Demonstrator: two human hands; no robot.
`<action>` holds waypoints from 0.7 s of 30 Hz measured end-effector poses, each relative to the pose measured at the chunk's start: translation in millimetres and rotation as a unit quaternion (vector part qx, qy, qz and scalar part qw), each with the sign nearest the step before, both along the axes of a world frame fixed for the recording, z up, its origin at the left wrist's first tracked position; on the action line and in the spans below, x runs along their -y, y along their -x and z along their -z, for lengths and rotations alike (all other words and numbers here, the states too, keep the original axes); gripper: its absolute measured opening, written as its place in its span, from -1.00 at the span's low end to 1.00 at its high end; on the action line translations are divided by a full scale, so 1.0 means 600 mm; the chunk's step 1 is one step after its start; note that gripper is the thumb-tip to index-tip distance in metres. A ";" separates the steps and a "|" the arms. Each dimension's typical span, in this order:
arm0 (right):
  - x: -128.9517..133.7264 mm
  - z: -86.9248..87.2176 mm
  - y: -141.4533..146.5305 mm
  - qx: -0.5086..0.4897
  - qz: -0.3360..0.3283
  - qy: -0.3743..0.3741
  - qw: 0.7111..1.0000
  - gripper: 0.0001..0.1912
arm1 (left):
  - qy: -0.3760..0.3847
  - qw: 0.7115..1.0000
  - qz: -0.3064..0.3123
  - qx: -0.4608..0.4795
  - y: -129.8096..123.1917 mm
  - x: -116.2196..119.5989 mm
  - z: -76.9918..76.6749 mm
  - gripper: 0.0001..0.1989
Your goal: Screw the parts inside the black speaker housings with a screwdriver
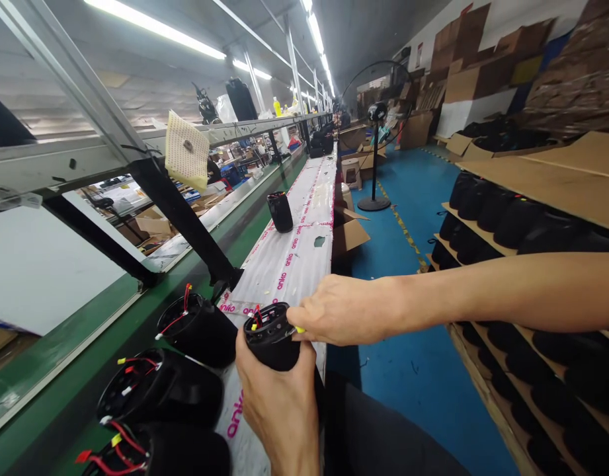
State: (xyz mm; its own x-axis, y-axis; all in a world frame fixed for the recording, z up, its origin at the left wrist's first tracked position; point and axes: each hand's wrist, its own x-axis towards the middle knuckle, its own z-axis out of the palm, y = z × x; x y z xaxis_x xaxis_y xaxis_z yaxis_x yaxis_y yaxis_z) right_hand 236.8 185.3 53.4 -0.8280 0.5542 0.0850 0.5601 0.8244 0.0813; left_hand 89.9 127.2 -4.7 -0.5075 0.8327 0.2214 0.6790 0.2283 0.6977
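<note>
My left hand (pixel 279 403) is wrapped round a black cylindrical housing (pixel 277 354) with its open end up. Red and black wires with small connectors (pixel 256 320) show inside that rim. At the rim's right side my right hand (pixel 334 311) is closed, fingers curled; a bit of yellow (pixel 299 329) shows below them, but what they grip is mostly hidden. Left of my hands, similar black housings lie tilted: one at the back (pixel 205 337), a middle one (pixel 185 390) and a near one (pixel 190 453), with red wires and red, white and yellow connectors sticking out.
Another black housing (pixel 280 213) stands farther along the bench, which is covered with printed white film (pixel 304 254). Beside it runs a green belt (pixel 41 370). A black post (pixel 180 218) slants over the left. Racked housings (pixel 483 198) and a pedestal fan (pixel 376 152) stand right.
</note>
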 end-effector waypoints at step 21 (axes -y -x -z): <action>0.019 0.020 -0.006 0.010 0.047 -0.096 0.994 -0.86 | 0.012 1.000 -0.010 0.010 -0.010 -0.001 -0.003 -0.12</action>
State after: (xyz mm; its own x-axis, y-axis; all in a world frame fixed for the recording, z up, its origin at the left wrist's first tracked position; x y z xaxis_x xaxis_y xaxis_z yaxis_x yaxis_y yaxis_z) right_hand 240.4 173.8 41.4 -0.7758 0.6044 0.1809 0.6308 0.7368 0.2433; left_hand 96.1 127.8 -2.6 -0.5277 0.8277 0.1908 0.6605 0.2586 0.7049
